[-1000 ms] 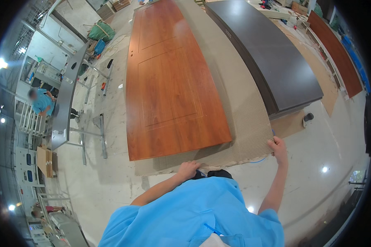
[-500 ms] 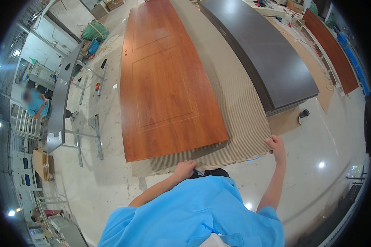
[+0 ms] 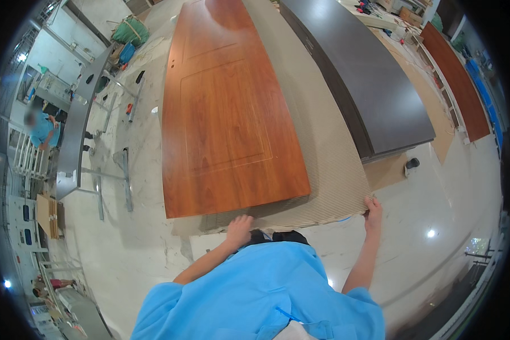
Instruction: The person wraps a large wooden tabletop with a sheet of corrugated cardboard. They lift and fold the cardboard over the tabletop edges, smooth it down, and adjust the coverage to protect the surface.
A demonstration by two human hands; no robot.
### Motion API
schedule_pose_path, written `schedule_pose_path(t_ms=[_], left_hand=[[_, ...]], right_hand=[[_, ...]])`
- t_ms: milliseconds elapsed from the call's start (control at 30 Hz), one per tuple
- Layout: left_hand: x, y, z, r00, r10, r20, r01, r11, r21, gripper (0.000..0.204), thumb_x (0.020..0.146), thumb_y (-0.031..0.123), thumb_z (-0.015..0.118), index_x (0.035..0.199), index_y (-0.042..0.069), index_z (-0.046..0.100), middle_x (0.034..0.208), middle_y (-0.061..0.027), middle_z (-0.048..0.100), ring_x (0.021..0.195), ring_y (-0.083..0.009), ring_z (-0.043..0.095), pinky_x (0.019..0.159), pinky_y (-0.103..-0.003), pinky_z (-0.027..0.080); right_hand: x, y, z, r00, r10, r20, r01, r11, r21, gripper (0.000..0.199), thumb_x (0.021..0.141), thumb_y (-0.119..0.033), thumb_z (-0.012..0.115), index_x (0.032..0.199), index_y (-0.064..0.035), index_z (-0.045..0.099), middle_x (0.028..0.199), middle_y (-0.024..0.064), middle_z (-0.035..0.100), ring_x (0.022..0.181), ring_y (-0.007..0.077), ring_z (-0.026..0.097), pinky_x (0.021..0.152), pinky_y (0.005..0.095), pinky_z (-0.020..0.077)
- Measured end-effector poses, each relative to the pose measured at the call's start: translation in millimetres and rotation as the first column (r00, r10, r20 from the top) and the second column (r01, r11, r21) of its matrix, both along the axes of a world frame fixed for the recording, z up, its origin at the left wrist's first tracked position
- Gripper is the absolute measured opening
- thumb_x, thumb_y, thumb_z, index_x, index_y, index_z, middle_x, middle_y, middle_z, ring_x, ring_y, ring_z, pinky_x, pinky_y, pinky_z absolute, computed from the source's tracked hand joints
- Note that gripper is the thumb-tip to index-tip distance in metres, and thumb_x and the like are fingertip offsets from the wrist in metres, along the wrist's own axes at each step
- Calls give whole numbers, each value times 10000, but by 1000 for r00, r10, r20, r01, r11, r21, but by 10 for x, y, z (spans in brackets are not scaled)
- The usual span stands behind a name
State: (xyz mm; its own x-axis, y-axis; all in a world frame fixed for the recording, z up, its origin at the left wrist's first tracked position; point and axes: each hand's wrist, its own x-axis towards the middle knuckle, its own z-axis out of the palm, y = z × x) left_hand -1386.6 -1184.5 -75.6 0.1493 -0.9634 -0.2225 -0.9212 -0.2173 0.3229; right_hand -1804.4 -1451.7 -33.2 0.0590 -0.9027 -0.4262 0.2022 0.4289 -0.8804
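A workshop is indicated: from the wearer [image 3: 260, 283], a wood-grain door [image 3: 226, 119] is laid at twelve o'clock, dark panels [image 3: 374, 73] are stacked at one, a grey board [image 3: 75, 135] is supported by metal stands [image 3: 126, 182] at ten.

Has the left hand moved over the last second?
Yes: the left hand has shifted a little leftward along the near end of the reddish-brown wooden panel, taken as the fixed reference.

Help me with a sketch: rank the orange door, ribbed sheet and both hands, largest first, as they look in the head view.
1. Orange door
2. Ribbed sheet, counting only its visible part
3. Left hand and right hand: too alike to rank
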Motion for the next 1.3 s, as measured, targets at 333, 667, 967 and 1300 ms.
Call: schedule_pose_path(t_ms=[333,667,967,1300], left_hand=[[877,1112,-496,787,614,54,-615,789,-8,197,829,133,588,1006,59,635,1030,-160,652,968,-348,626,857,-472,486],[2162,1660,-1442,-293,855,-428,-954,-230,194,710,823,367,722,1311,-55,425,1293,-301,483,1226,-453,462,1029,-467,401],[3065,1810,-1682,-20,919,-393,-885,166,435,913,768,496,760,1408,-40,388,1281,-281,579,1170,-380,589,975,-450,474],[3319,1979,-1148,-290,645,-707,-667,394,633,431,836,232,779,1153,-32,654,1012,-122,715,886,-212,686,790,-370,538]], right_hand=[[170,110,-367,959,-159,235,137,985,105,372,911,-143,632,1239,19,566,1178,111,637,1106,241,595,945,394,476],[356,27,114,953,-301,39,296,949,105,329,940,-190,608,1201,11,604,1160,113,662,1044,232,645,861,370,528],[484,-60,369,899,-313,-307,356,930,91,422,916,-285,619,1268,-58,567,1264,26,618,1163,146,553,863,332,396],[634,-12,471,840,-334,-428,396,916,61,388,924,-344,657,1206,-84,604,1169,16,636,1019,139,580,751,316,444]])
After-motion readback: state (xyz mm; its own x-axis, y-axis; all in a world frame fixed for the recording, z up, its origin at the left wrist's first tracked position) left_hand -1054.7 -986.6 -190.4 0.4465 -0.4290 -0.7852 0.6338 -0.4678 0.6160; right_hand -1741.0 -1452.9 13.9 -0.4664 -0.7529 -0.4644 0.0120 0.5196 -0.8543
